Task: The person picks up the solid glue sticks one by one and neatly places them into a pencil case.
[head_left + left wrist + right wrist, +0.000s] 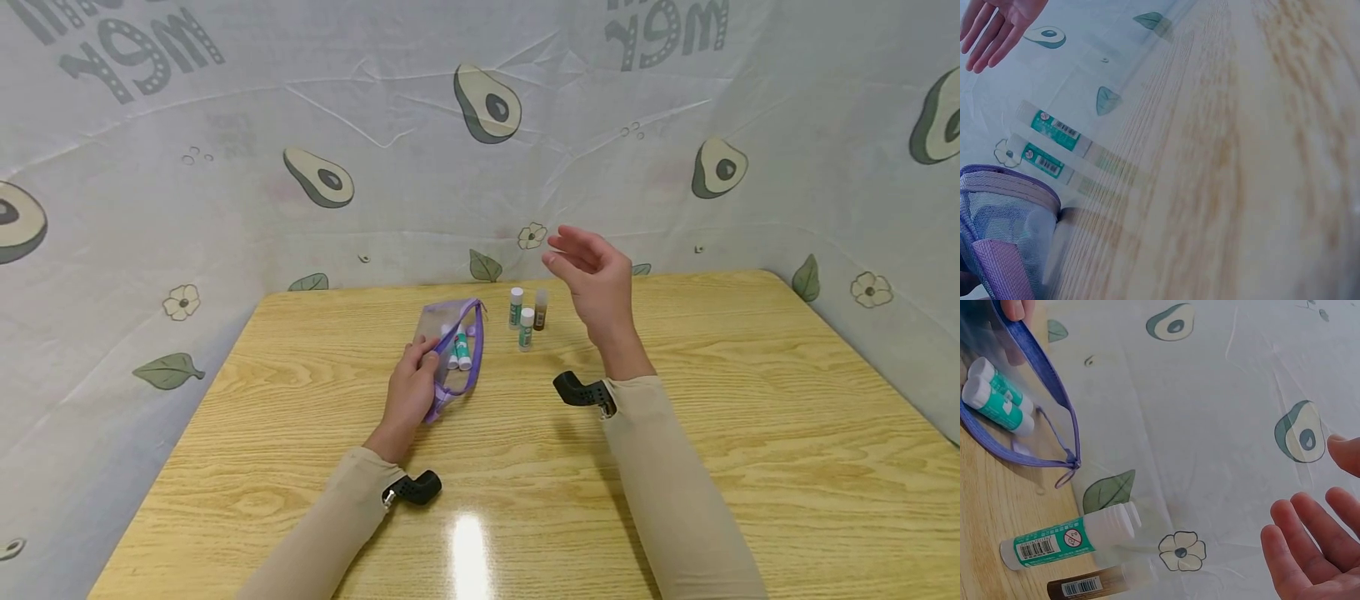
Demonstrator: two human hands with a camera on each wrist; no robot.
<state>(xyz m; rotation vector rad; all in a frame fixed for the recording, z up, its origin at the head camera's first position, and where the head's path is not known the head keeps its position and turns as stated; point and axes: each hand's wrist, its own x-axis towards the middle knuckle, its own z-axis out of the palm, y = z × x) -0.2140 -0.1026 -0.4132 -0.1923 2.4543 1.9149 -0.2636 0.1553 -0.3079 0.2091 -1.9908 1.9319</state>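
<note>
My left hand (411,385) grips the near-left edge of a see-through mesh zipper pouch (478,342) with purple trim, thumb over its rim. The pouch's mouth gapes toward the right, and glue sticks (462,350) with green labels lie inside. Just right of the pouch, two white glue sticks with green labels, one behind (516,310) and one in front (526,332), stand upright beside a brown glue stick (540,312). Raised above and to the right of these, my right hand (600,275) has loosely bent fingers and holds nothing.
The wood-grain table (300,467) runs back to a pale cloth backdrop (405,200) printed with avocados, leaves and flowers. A black wrist mount (420,488) sticks out from the left sleeve, another mount (581,392) from the right sleeve.
</note>
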